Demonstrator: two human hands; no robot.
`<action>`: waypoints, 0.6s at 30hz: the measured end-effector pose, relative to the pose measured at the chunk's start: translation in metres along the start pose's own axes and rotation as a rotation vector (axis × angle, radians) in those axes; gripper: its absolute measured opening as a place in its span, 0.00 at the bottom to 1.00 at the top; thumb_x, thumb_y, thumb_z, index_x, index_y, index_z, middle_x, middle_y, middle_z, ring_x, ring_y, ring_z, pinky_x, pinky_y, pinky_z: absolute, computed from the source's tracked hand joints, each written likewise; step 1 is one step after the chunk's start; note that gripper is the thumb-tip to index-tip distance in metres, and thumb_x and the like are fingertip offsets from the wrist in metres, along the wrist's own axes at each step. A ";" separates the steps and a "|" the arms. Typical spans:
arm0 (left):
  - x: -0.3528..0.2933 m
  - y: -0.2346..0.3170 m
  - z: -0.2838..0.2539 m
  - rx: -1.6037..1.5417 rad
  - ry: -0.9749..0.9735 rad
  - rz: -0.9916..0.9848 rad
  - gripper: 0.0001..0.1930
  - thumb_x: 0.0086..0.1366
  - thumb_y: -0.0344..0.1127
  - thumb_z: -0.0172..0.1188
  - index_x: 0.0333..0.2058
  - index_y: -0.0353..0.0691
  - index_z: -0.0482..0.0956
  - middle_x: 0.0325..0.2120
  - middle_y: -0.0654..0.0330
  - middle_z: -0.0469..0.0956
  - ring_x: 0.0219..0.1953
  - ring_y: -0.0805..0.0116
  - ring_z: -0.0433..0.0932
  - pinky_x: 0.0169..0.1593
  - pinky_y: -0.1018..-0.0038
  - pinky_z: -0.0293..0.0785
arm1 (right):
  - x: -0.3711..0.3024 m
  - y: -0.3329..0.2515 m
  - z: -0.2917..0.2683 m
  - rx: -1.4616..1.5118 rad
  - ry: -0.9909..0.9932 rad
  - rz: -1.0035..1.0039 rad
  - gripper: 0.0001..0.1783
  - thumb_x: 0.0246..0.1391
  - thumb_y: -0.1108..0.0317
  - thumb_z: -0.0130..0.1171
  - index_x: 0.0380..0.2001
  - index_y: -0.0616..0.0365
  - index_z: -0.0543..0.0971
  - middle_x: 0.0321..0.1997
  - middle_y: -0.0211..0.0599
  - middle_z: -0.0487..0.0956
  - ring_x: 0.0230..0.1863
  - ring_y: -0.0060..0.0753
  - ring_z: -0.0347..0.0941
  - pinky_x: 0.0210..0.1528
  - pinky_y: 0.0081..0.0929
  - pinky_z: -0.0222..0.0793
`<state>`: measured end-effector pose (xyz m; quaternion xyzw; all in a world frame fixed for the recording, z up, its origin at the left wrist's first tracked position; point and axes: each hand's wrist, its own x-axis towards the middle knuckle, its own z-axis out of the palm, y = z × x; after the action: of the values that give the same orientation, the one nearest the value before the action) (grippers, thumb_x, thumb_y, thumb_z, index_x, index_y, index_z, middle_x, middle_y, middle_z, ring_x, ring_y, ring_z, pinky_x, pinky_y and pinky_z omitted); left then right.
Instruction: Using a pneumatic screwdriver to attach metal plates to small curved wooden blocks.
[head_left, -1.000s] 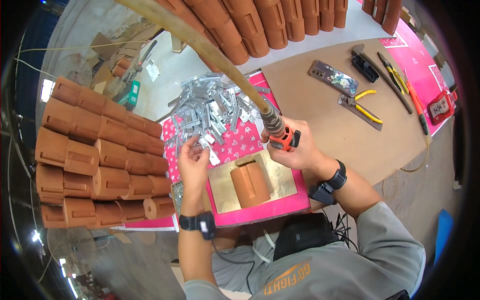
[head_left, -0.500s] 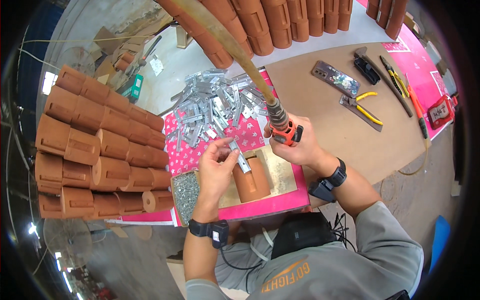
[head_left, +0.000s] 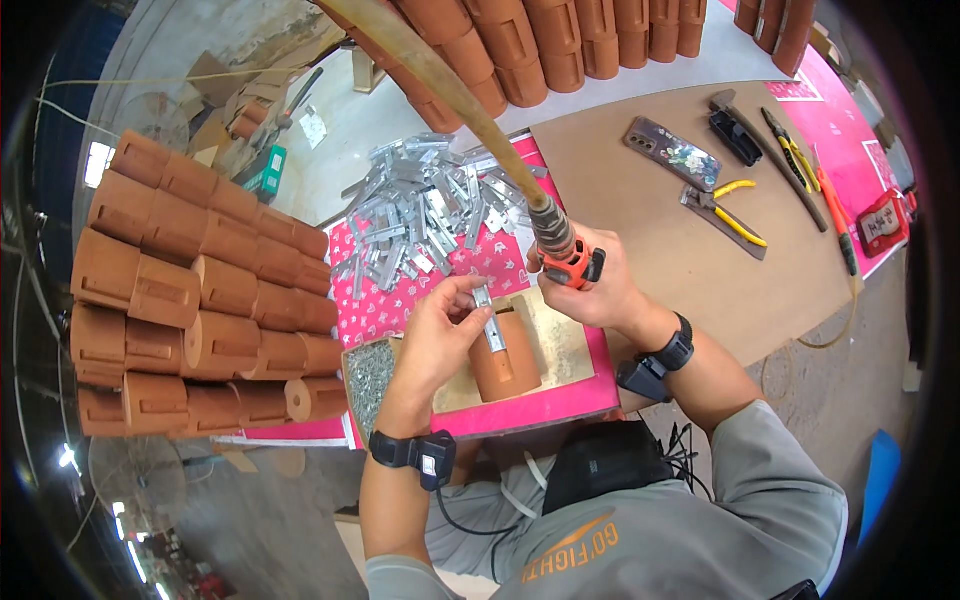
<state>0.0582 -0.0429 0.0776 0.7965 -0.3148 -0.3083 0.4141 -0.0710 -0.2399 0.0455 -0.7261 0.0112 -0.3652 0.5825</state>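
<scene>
My left hand (head_left: pixel 446 325) pinches a small silver metal strip (head_left: pixel 492 328) between thumb and fingers. The strip lies along the top of a brown grooved cylinder (head_left: pixel 503 374), which rests in a pale wooden holder (head_left: pixel 566 362) in front of me. Wrapped in my right hand (head_left: pixel 604 284) is a red and black air screwdriver (head_left: pixel 566 262), held just right of the cylinder's far end. A yellowish hose (head_left: pixel 450 95) runs up from the tool toward the upper left. Its working tip is hidden below my hand.
Several silver strips (head_left: pixel 430 205) lie heaped beyond my hands. A box of screws (head_left: pixel 371 385) stands left of the holder. Brown cylinders (head_left: pixel 200 290) are stacked at the left, more at the back. Right lie a phone (head_left: pixel 672 154), yellow-handled pliers (head_left: pixel 725 215) and a hammer (head_left: pixel 770 150).
My left hand has moved slightly right, bringing the metal strip from a slant above the cylinder into line along its top. My right hand and the air screwdriver have barely moved.
</scene>
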 end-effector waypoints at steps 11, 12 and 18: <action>-0.016 -0.011 0.019 -0.153 0.010 0.032 0.19 0.68 0.24 0.60 0.56 0.37 0.70 0.42 0.62 0.77 0.46 0.75 0.75 0.50 0.76 0.72 | 0.000 -0.003 -0.002 -0.019 -0.015 0.008 0.16 0.36 0.76 0.67 0.34 0.61 0.80 0.27 0.32 0.78 0.26 0.22 0.73 0.32 0.23 0.71; -0.017 -0.013 0.025 -0.154 0.010 0.031 0.19 0.68 0.24 0.60 0.56 0.37 0.70 0.42 0.62 0.77 0.46 0.75 0.75 0.50 0.76 0.72 | 0.000 -0.003 -0.001 -0.019 -0.015 0.009 0.16 0.36 0.76 0.67 0.34 0.61 0.80 0.27 0.32 0.78 0.26 0.22 0.73 0.32 0.23 0.71; -0.020 -0.025 0.052 -0.373 0.190 0.144 0.17 0.71 0.26 0.57 0.56 0.38 0.69 0.44 0.63 0.77 0.46 0.77 0.74 0.50 0.79 0.71 | 0.000 -0.003 0.000 -0.016 -0.019 -0.001 0.16 0.36 0.76 0.67 0.34 0.61 0.80 0.27 0.32 0.79 0.26 0.23 0.73 0.32 0.23 0.71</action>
<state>0.0129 -0.0406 0.0365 0.7070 -0.2681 -0.2544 0.6029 -0.0726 -0.2391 0.0479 -0.7341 0.0082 -0.3585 0.5766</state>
